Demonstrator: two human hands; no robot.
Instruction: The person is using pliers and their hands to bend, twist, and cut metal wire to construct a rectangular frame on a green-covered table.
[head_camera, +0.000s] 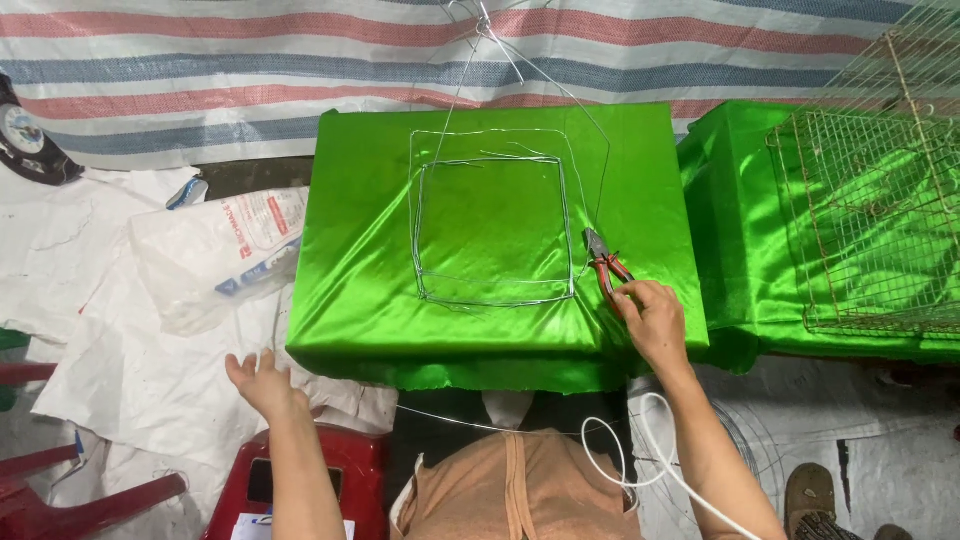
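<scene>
Right hand (655, 318): rests on the green cloth (500, 330), fingers curled about the red handles of the pliers (604, 265).
Pliers: lie flat on the cloth, jaws pointing away from the hand, just beyond its fingertips, tip beside the wire frame (495, 230).
Wire frame: square, flat on the cloth, to the left of the right hand.
Left hand (262, 380): open, fingers spread, holding nothing, below the cloth's near left edge, above a red stool (300, 480).
Mesh cage (870, 230): well to the right of the right hand.
</scene>
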